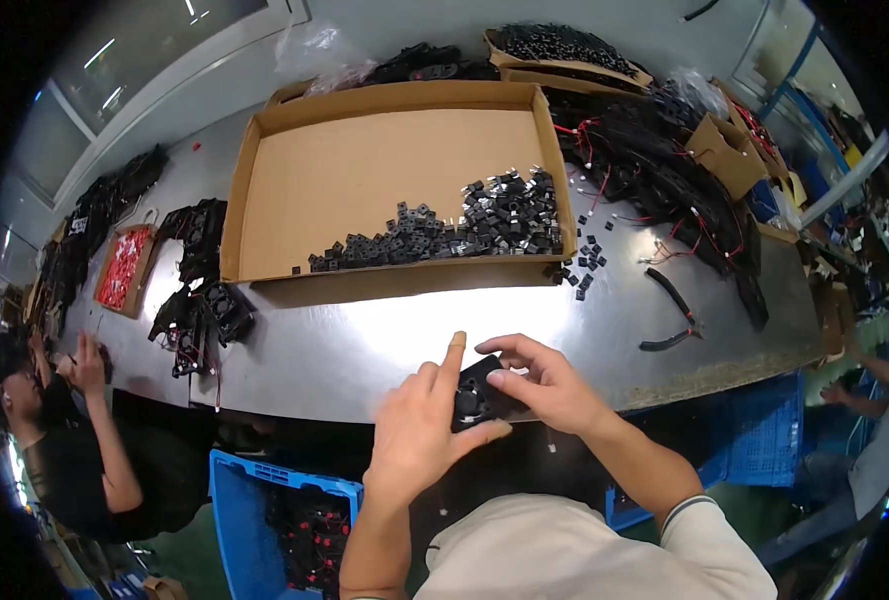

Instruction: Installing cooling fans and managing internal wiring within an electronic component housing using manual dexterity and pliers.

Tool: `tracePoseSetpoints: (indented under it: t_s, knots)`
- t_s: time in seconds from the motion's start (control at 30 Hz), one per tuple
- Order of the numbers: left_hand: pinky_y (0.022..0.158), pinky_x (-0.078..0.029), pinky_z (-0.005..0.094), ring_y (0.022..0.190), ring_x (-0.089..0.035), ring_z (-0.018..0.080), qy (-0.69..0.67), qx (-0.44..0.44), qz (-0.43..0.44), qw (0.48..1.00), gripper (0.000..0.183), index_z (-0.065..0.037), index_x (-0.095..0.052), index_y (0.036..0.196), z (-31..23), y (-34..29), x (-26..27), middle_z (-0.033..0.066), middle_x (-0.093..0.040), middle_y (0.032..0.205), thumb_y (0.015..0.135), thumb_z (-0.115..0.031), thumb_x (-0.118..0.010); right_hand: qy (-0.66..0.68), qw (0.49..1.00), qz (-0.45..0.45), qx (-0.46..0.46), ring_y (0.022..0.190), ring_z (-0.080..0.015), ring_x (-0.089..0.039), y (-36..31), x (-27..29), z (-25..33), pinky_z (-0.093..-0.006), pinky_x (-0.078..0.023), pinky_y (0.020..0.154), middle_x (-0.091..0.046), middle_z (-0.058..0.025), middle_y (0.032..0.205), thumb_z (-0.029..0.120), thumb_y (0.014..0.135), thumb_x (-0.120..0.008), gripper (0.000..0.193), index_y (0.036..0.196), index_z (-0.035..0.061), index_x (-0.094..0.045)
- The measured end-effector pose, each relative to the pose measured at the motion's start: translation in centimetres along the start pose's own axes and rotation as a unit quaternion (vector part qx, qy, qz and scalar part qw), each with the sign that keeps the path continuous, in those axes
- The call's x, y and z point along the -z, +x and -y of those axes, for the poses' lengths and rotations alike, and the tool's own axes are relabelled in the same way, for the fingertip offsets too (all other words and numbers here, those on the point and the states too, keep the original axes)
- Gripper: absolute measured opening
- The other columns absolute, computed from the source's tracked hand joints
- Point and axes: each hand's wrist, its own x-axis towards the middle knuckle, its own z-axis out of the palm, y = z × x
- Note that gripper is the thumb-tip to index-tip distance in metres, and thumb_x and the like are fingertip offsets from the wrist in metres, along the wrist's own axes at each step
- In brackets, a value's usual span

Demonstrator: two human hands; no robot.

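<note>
Over the front edge of the table, my two hands hold a small, square black fan (pixel 472 400) with a round hub. My left hand (pixel 415 425) is around its left side, thumb along the near edge and index finger stretched toward the far side. Tan coverings sit on that index fingertip and thumb tip. Thumb and fingers of my right hand (pixel 550 385) pinch the fan's right side, which they partly hide. Beyond my hands stands a shallow cardboard box (pixel 365 150) with a heap of small black parts (pixel 510 215), some with metallic pins.
Pliers (pixel 675 315) with black handles lie at right, near loose black pieces (pixel 587 255) and a pile of black wired parts (pixel 665 170). Wired fans (pixel 227 310) and a box of red pieces (pixel 125 270) are at left. Below is a blue crate (pixel 227 520). Other people work on both sides.
</note>
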Motion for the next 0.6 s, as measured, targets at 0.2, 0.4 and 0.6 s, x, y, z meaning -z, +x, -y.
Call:
tracePoseSetpoints:
  t_s: [0.2, 0.4, 0.6]
  knots:
    - [0.090, -0.051, 0.0429, 0.102, -0.063, 0.0376, -0.102, 0.100, -0.045, 0.989, 0.104, -0.002, -0.034, 0.152, 2.5, -1.7, -1.3, 0.0213, -0.061, 0.113, 0.067, -0.028, -0.089, -0.443, 0.888, 0.031, 0.117, 0.094, -0.0178, -0.067, 8.4, 2.7, 5.3, -0.0305, -0.054, 0.086, -0.070, -0.0111, 0.106, 0.009, 0.096, -0.062, 0.029, 0.124, 0.0032, -0.064]
    - [0.095, -0.050, 0.0375, 0.106, -0.066, 0.0294, -0.230, 0.118, -0.162, 0.952, 0.087, 0.002, -0.048, 0.141, 2.5, -1.9, -2.9, 0.0211, -0.066, 0.117, 0.068, -0.020, -0.091, -0.653, 0.720, -0.089, 0.215, 0.100, -0.0388, -0.063, 22.0, 10.8, 6.8, -0.0427, -0.051, 0.087, -0.066, -0.0216, 0.111, 0.017, 0.094, -0.064, 0.028, 0.118, 0.0022, -0.065]
    - [0.092, -0.053, 0.0374, 0.099, -0.069, 0.0274, -0.237, 0.131, -0.188, 0.944, 0.086, 0.002, -0.047, 0.141, 2.5, -2.5, -4.0, 0.0198, -0.070, 0.110, 0.069, -0.017, -0.090, -0.647, 0.744, -0.117, 0.122, 0.102, -0.0420, -0.062, 23.1, 9.7, 6.1, -0.0488, -0.049, 0.088, -0.067, -0.0234, 0.104, 0.025, 0.091, -0.064, 0.027, 0.105, 0.0026, -0.069]
